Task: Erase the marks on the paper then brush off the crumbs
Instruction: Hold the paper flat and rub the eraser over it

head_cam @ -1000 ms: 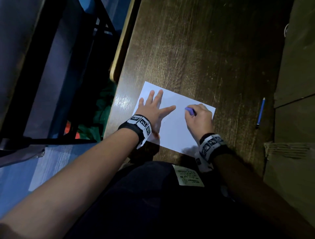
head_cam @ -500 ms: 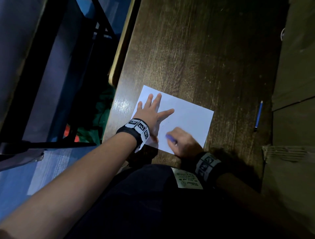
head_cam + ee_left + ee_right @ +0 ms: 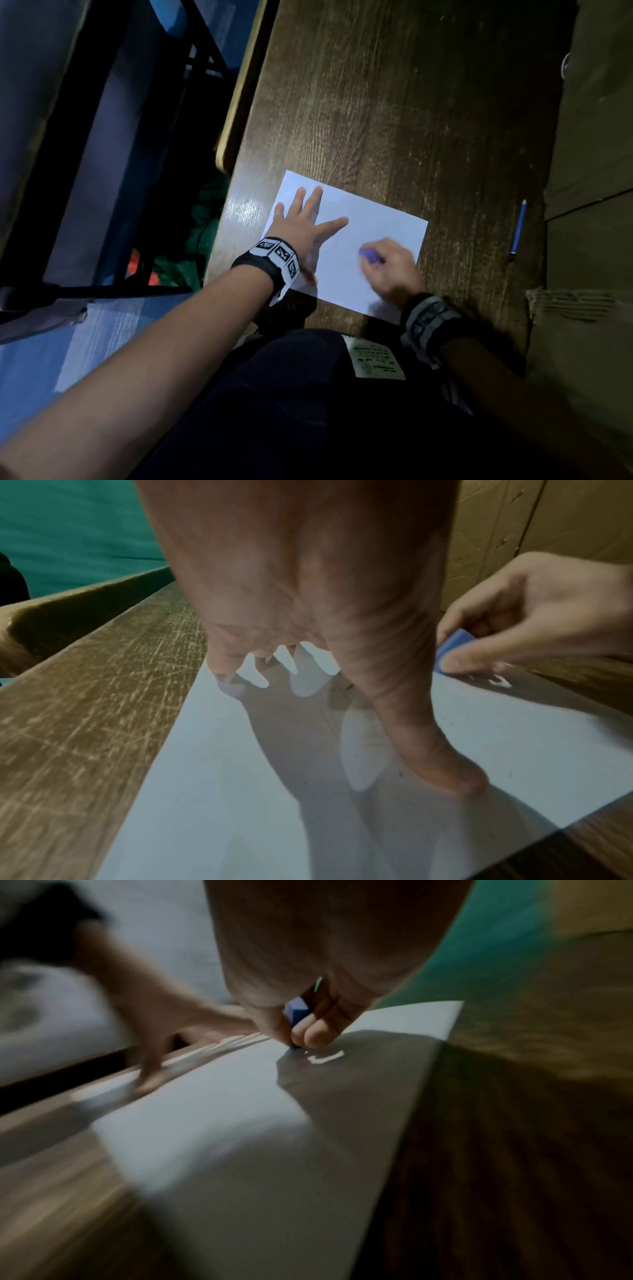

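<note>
A white sheet of paper lies on the dark wooden table near its front edge. My left hand lies flat on the sheet's left part with fingers spread, pressing it down. My right hand pinches a small blue eraser and holds its tip against the right half of the paper. The left wrist view shows the eraser between thumb and fingers, with small dark specks on the paper. In the blurred right wrist view the eraser touches the paper.
A blue pencil lies on the table right of the sheet. Cardboard boxes stand along the right side. The table's left edge drops to a dark chair frame and green cloth. My dark-clothed lap is below the front edge.
My right hand with the eraser swept from the sheet's upper right down to its near edge, then back up towards the right middle. The left hand has stayed flat on the paper.
</note>
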